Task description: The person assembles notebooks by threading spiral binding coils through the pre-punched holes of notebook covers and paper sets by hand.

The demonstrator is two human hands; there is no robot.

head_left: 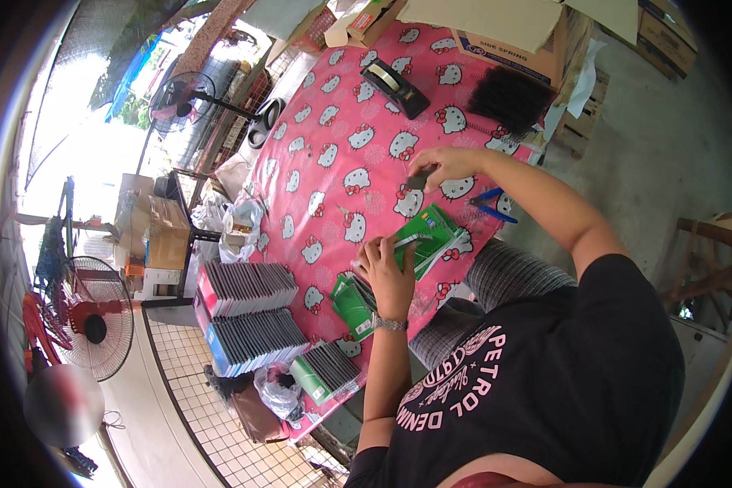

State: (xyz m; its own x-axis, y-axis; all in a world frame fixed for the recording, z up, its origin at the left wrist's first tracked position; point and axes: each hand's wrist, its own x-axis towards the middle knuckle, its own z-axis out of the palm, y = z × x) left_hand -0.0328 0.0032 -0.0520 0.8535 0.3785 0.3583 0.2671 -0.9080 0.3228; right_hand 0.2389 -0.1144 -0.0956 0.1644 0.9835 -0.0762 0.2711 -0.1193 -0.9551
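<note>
Evidently, pink patterned table supports work. Green book stack lies near its edge, long axis apparently slanting away rightward. Left hand, nearer, rests at stack's left end, fingers partly spread; exact hold unclear. Right hand hovers beyond stack, apart, pinching small dark piece.

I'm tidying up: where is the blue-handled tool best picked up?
The blue-handled tool is probably best taken by its handles, coming from the pink table's nearby edge: they spread toward that edge, while the narrow head points inward.
</note>
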